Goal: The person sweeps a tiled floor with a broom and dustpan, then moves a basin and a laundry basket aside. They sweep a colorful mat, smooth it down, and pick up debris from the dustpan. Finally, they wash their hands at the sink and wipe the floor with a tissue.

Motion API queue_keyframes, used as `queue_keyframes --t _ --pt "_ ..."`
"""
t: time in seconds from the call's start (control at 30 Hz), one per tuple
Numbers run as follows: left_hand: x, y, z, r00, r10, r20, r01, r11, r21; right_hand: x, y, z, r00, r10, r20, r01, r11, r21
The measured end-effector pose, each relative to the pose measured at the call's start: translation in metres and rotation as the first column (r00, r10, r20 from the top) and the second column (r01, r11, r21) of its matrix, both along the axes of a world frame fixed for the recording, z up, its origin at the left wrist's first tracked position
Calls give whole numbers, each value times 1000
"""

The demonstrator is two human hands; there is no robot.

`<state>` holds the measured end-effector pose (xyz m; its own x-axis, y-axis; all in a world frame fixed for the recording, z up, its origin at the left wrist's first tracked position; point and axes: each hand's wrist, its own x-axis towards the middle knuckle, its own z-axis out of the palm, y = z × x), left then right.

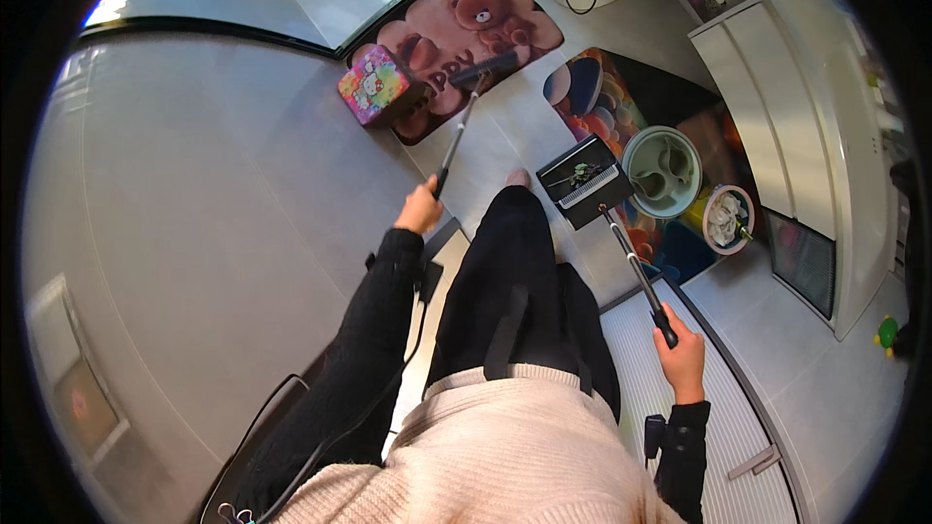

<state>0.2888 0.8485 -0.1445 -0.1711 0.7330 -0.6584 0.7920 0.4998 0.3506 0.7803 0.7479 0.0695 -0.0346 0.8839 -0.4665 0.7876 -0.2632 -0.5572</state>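
My left hand (pixel 419 206) is closed around the grip of a long-handled broom (pixel 453 144). The broom's dark head (pixel 484 69) is over the near edge of a brown bear-patterned mat (pixel 466 19), beside a small stool with a colourful top (pixel 375 85). My right hand (pixel 682 359) grips the handle of a black dustpan (pixel 577 217). A small greenish-grey clump of debris (pixel 584 174) lies in its pan, and a comb-like toothed strip runs across it. The dustpan is near my foot (pixel 519 178), next to a pale green round bucket (pixel 633 163).
A second mat with coloured pebble shapes (pixel 592 102) lies under the bucket. Beside it stands a bin (pixel 748 202) with crumpled white paper. A white cabinet (pixel 767 87) is on the right, a ribbed door (pixel 670 408) at lower right. Glass panels with a black frame (pixel 223 31) stand far left.
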Motion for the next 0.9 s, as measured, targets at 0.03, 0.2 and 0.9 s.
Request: queue_keyframes --t 0.03,0.2,0.9 --pt "9 -35 8 1000 -20 -15 19 1000 -22 6 -9 -1 999 23 28 -22 999 -38" --pt "46 -192 83 986 -167 -1 165 977 -134 35 -51 -15 999 46 -4 -46 999 29" --pt "59 -257 77 678 628 381 -473 770 -429 60 -190 -72 980 -187 66 190 981 -32"
